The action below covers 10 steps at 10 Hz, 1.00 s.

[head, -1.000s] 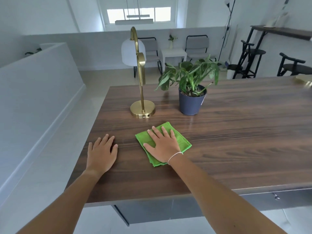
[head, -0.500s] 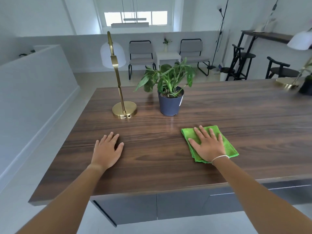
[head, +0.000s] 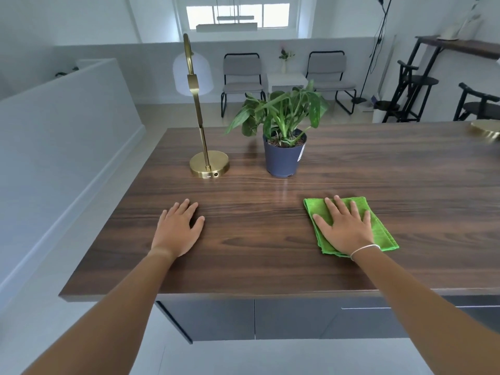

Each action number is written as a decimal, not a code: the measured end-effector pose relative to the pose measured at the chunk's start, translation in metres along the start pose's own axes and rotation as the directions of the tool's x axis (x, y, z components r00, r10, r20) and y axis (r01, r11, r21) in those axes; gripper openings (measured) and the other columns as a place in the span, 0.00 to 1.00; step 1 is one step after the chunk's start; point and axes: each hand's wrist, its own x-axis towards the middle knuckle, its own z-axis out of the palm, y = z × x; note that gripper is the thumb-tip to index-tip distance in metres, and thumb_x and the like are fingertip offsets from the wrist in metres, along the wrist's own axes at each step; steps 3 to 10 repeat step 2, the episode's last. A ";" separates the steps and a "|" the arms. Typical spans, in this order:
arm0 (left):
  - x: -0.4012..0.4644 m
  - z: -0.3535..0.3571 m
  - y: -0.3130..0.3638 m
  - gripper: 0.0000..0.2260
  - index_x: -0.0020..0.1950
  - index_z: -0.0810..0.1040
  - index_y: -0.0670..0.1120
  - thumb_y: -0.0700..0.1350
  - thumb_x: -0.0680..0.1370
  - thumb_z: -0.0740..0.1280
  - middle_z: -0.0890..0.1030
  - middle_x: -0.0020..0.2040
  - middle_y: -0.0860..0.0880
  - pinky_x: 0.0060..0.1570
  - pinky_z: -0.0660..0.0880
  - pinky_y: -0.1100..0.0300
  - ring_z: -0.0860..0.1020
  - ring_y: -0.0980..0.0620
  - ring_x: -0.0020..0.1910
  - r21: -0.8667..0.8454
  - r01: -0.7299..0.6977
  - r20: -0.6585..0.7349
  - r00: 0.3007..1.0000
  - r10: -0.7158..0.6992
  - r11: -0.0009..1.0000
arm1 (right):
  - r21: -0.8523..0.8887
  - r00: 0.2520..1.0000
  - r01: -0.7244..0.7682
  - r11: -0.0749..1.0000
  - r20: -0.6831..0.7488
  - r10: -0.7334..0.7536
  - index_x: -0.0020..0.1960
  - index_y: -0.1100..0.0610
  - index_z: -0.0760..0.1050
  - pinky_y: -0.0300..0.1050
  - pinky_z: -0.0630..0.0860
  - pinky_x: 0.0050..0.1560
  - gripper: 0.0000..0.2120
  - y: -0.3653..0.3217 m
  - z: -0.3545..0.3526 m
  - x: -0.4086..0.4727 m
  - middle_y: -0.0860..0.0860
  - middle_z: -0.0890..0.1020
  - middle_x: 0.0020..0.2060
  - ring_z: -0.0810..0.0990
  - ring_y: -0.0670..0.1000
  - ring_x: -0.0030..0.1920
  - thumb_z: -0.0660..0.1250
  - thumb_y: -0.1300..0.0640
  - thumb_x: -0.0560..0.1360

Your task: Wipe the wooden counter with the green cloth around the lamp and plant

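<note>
The folded green cloth (head: 384,234) lies flat on the dark wooden counter (head: 257,239), to the front right of the plant. My right hand (head: 342,228) presses on it with the palm down and the fingers spread. My left hand (head: 177,231) rests flat on the bare wood, in front of the lamp, holding nothing. The brass lamp (head: 209,165) with a white shade stands at the back left. The leafy plant in a dark blue pot (head: 284,158) stands just to the lamp's right.
A second brass base (head: 485,128) shows at the counter's far right edge. The counter's left and near edges drop to a pale floor. Grey chairs (head: 242,77), a small white table and black stools stand beyond the counter.
My right hand slid the cloth from in front of the lamp to the right, past the plant, and has held there for the last half second. My left hand stayed flat on the counter.
</note>
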 end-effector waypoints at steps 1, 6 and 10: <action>-0.001 0.000 -0.002 0.24 0.75 0.58 0.49 0.55 0.80 0.52 0.56 0.77 0.49 0.75 0.48 0.49 0.53 0.48 0.77 -0.008 -0.008 0.019 1.000 0.008 1.000 | 0.019 1.000 -0.005 1.000 -0.028 0.005 0.77 0.47 0.48 0.59 0.44 0.75 0.33 -0.014 -0.003 -0.008 0.48 0.50 0.78 0.48 0.57 0.77 0.44 0.34 0.76; 0.001 -0.003 -0.001 0.25 0.75 0.58 0.49 0.55 0.80 0.52 0.55 0.78 0.49 0.75 0.48 0.49 0.52 0.48 0.77 0.002 -0.020 0.027 0.999 0.020 1.000 | 0.064 0.991 0.111 0.992 -0.078 -0.106 0.77 0.47 0.50 0.57 0.43 0.75 0.32 -0.053 -0.005 -0.020 0.49 0.51 0.78 0.48 0.56 0.77 0.46 0.35 0.77; 0.001 -0.003 -0.001 0.25 0.75 0.58 0.49 0.55 0.80 0.52 0.55 0.78 0.49 0.75 0.48 0.49 0.52 0.48 0.77 0.002 -0.020 0.027 0.999 0.020 1.000 | 0.064 0.991 0.111 0.992 -0.078 -0.106 0.77 0.47 0.50 0.57 0.43 0.75 0.32 -0.053 -0.005 -0.020 0.49 0.51 0.78 0.48 0.56 0.77 0.46 0.35 0.77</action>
